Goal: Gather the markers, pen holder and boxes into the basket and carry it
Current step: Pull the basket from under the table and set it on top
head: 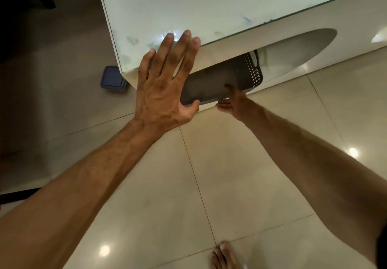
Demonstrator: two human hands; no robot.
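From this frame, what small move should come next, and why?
Probably draw the basket out of the oval opening toward the floor tiles. The right hand is at its near rim, the basket sits mostly under the white table, and the left hand is spread open above it, holding nothing.

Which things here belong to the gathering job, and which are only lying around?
Belong to the job:
- dark basket, in the opening under the table
- right hand, at the basket's rim
- left hand, open, over the table corner

Only lying around:
- blue lidded box on the floor, perhaps one to gather
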